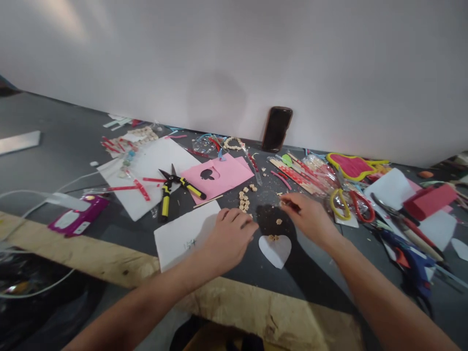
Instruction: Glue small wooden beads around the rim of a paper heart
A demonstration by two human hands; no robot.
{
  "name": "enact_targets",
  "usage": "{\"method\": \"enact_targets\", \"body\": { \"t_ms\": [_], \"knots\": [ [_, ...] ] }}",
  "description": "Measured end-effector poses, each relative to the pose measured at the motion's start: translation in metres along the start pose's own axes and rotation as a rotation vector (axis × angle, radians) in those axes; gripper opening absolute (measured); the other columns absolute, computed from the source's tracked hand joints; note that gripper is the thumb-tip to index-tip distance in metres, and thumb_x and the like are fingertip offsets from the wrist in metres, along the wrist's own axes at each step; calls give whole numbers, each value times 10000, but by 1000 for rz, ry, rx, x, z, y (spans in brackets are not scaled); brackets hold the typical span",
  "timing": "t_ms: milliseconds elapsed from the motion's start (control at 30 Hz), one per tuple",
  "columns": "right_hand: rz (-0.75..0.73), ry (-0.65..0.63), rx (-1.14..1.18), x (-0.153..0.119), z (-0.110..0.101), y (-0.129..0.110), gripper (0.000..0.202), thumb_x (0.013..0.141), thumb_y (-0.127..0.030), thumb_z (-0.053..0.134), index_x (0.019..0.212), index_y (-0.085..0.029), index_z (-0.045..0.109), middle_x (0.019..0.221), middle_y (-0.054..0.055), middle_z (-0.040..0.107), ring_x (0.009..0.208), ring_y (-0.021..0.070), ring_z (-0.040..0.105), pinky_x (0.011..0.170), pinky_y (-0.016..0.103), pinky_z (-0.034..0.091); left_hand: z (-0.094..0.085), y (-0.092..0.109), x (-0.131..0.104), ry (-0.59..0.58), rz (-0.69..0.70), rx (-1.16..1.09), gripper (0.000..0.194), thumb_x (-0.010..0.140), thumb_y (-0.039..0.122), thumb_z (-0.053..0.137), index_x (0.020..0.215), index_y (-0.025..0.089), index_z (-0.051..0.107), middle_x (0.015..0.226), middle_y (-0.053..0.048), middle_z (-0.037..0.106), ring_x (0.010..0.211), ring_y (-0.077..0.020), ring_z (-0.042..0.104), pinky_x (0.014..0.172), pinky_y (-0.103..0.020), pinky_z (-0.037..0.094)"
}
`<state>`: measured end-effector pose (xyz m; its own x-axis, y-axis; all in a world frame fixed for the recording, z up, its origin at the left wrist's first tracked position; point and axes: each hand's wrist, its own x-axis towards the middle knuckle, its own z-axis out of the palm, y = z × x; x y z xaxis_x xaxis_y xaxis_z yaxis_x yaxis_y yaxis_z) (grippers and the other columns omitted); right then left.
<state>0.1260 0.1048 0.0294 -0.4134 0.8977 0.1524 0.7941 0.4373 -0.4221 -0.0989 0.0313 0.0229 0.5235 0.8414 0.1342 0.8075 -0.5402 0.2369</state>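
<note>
Nearest you, the wooden strip [256,312] edges the work area, with a band of dark tabletop [310,275] between it and the tip of the white heart [276,253]. Two brown flower pieces [273,238] sit at the heart's notch. You have room to its right, across shadowed tabletop, as far as the blue glue gun [413,263]; to its left the gap narrows towards your left hand [234,231]. That hand is over the white paper's [173,241] right edge, fingers loosely curled; you cannot tell whether they hold anything. A loose flower piece [279,222] lies just beyond the heart. Your right hand [305,214] has its fingertips together; anything pinched there is too small to tell. Beyond your left fingers lie pale flower pieces [243,199]. The scissors [353,195] bound your right hand's outer side. Farther off, pink paper [228,175] lies left of centre and a phone [277,129] leans against the wall [234,58].
</note>
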Motion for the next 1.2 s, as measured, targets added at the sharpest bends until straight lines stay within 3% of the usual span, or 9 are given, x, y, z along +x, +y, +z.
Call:
{"method": "enact_targets", "body": {
  "t_ms": [167,300,433,633,767,933,1200],
  "knots": [
    [111,26,105,-61,-6,-2,142,851,-287,505,931,-223,604,859,33,671,714,154,625,628,263,494,13,15,-2,-29,168,15,230,863,236,525,1092,226,548,1077,-28,589,1052,-214,466,901,-407,314],
    [120,70,115,-83,6,-4,134,861,-276,488,921,-226,597,864,42,665,767,164,626,671,274,501,27,27,-4,-16,234,43,352,834,370,591,1140,212,524,1166,-47,559,1118,-229,440,986,-455,254],
    [116,132,107,-88,17,-3,141,870,-273,479,928,-218,595,889,52,661,815,172,626,710,282,503,35,31,-4,32,213,54,462,807,432,615,1199,218,496,1211,-63,534,1168,-252,414,1026,-501,203],
    [106,142,88,-91,29,-2,168,866,-259,482,973,-214,604,912,58,673,828,176,637,722,286,511,42,21,0,145,142,15,348,854,371,560,1172,231,537,1121,-63,573,1164,-252,421,1026,-491,202],
    [93,142,88,-91,31,-3,152,867,-263,480,920,-220,616,901,53,675,830,177,638,724,285,510,45,18,0,126,195,-14,310,837,391,575,1119,263,564,1093,-39,572,1152,-240,425,1023,-485,211],
    [99,197,91,-92,28,0,165,859,-249,499,990,-216,595,912,62,662,815,180,629,715,299,512,44,20,-3,120,226,-37,339,798,475,597,1105,334,573,1111,-26,552,1149,-247,411,1034,-503,183],
    [21,147,-14,-93,28,4,143,850,-220,501,932,-214,617,876,64,644,820,198,596,740,340,498,41,17,-3,97,221,-42,262,817,424,585,1059,325,602,1114,-11,573,1133,-237,413,1024,-477,221]
  ]
}}
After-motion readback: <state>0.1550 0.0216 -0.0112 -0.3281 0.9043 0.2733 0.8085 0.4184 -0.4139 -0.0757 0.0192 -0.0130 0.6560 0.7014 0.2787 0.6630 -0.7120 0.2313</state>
